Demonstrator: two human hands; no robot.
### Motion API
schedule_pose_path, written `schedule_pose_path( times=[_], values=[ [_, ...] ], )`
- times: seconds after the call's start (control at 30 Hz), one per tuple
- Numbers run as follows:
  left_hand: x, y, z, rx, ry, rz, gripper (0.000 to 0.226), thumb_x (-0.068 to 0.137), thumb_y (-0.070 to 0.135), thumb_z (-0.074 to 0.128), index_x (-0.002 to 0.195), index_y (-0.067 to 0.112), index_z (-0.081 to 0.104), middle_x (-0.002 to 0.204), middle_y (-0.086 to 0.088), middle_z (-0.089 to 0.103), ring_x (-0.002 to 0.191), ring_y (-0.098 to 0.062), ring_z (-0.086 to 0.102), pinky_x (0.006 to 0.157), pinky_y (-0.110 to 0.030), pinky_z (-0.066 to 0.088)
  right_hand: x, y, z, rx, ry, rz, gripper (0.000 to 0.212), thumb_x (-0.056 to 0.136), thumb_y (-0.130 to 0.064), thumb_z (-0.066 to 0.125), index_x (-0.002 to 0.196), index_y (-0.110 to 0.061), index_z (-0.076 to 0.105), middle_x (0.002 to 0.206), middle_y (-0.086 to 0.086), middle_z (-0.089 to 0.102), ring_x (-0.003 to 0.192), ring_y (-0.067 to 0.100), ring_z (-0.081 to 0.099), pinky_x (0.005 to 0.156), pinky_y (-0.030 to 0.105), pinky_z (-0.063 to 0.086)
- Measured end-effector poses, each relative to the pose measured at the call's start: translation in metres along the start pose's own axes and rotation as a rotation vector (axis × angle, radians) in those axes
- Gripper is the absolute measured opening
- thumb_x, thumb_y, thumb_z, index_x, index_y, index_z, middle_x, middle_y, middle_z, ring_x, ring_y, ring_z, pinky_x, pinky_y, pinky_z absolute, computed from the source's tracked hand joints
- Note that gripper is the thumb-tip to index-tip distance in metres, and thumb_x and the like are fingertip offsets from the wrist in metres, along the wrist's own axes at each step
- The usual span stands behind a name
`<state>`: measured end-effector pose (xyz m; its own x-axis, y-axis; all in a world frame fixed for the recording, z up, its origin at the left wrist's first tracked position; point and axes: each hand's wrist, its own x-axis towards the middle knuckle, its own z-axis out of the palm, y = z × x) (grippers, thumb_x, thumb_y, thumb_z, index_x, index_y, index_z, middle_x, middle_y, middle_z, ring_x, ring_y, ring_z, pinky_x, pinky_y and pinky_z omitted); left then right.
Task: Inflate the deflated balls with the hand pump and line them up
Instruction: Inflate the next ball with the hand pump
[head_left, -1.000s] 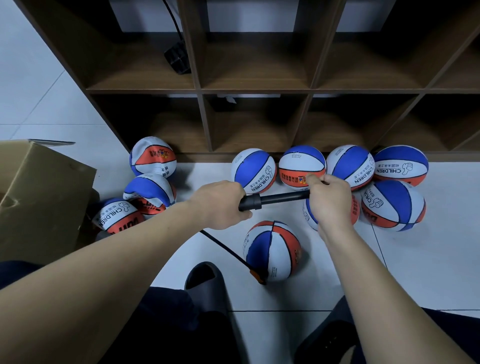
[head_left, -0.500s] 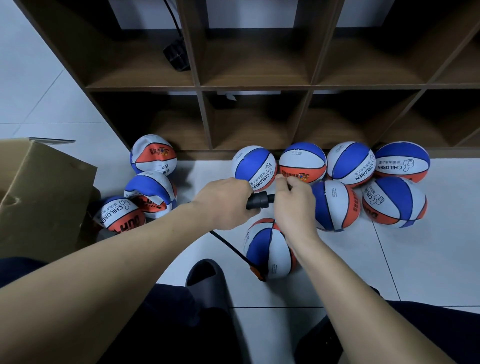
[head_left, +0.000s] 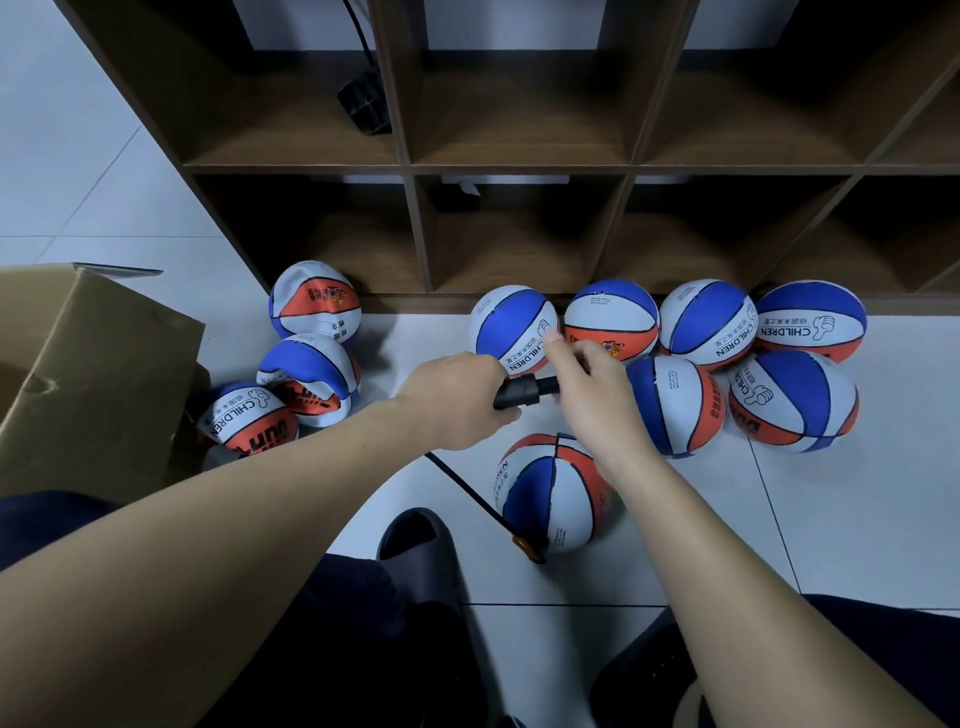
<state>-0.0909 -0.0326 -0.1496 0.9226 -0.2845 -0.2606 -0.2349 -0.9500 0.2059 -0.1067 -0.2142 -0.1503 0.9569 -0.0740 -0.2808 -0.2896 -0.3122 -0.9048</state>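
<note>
Balls: blue, white, orange panels, black seams. Pump: black. Shelf: dark brown woodgrain.

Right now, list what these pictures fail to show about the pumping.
- Head view: pump body hidden inside left hand; handle inside right hand.
- Hose joint at the near ball: too small to confirm seated.
- Cardboard box contents: cut off by the left edge.

Matt dark wood-grain shelf, glossy white floor tiles, plain brown cardboard box
</note>
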Motion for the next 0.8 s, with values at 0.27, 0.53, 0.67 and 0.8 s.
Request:
schedule_pose_path(
  times=[0.27,0.53,0.67,0.8],
  values=[
    [0.004,-0.023,0.004,0.040,0.000,-0.083,0.028,0.102,0.052,0.062,0.086,0.031,0.053,0.083,0.005,0.060,0.075,-0.021,0.058,0.057,-0.031,0.036,0.009,0.073,-0.016,-0.083,-0.101,0.083,0.011,0.106,-0.025,0.060,0.105,-0.026,0.071,0.104,0.004,0.078,0.083,0.017,0.072,0.075,0.034,0.056],
    [0.005,-0.039,0.007,0.005,-0.023,-0.146,0.028,0.100,0.052,0.065,0.088,0.029,0.057,0.085,0.002,0.063,0.076,-0.020,0.060,0.059,-0.032,0.040,0.001,0.126,-0.008,-0.717,-0.459,-0.266,0.088,0.076,-0.014,0.084,0.156,-0.031,0.052,0.166,-0.020,0.038,0.154,0.003,0.024,0.128,0.025,0.023],
    [0.002,-0.048,0.012,-0.065,-0.066,-0.196,0.031,0.098,0.050,0.069,0.086,0.024,0.056,0.084,-0.001,0.063,0.072,-0.021,0.060,0.059,-0.032,0.042,0.014,0.143,-0.006,-0.740,-0.461,-0.267,0.117,0.072,-0.024,0.095,0.169,-0.028,0.031,0.175,-0.019,0.015,0.162,0.003,0.007,0.132,0.026,0.012],
    [-0.004,-0.053,0.028,-0.240,-0.138,-0.226,0.033,0.095,0.043,0.074,0.085,0.016,0.059,0.077,-0.003,0.061,0.068,-0.025,0.058,0.062,-0.035,0.044,0.026,0.144,-0.004,-0.682,-0.340,-0.304,0.107,0.076,-0.030,0.096,0.166,-0.027,0.038,0.175,-0.012,0.027,0.162,0.008,0.019,0.131,0.027,0.015]
  ],
)
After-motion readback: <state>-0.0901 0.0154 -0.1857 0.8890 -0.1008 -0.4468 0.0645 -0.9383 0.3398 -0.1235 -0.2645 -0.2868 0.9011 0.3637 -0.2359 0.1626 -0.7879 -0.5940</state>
